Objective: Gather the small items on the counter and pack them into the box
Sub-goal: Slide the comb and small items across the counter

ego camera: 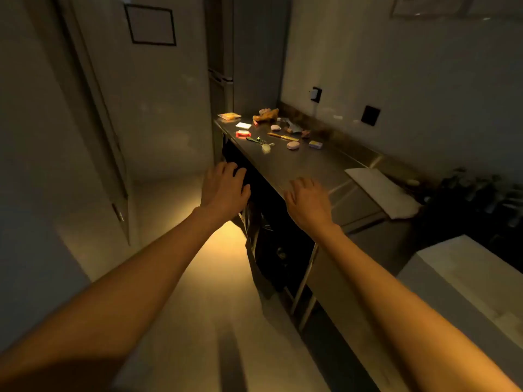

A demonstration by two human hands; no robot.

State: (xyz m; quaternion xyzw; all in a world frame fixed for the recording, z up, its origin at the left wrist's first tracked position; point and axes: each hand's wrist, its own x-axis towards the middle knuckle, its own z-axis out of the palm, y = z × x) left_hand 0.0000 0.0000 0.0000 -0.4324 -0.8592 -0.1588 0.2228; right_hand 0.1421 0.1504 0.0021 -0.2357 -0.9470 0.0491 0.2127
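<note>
Status: gathering not yet begun, judging by the layout.

Left hand [225, 190]: extended forward, fingers relaxed and slightly spread, holding nothing; positioned off the near edge of the counter [305, 165], over the dark space below.

Right hand [307, 200]: extended forward, fingers loosely spread, empty; hovering at the counter's front edge, contact with the surface not determinable.

Location of small items: all at the far end of the steel counter, well apart from both hands. Identifiable pieces:
- red packet [243, 134]
- white card [243, 125]
- flat clear pack with orange contents [229, 116]
- orange-brown crumpled object [266, 114]
- two pink oval cases [293, 145] [275, 127]
- yellow-and-blue small box [315, 144]
- wooden stick-shaped item [281, 136]
- key bunch with a green strap [259, 141]

Remaining pieces near the back wall: too dim to name.

Packing box: not identified with certainty. Pale flat board [379, 190] lying on the counter to the right, possibly a box flap; pale block [467, 281] at lower right, nature unclear.

Remaining work: every visible item still to be collected and packed.
</note>
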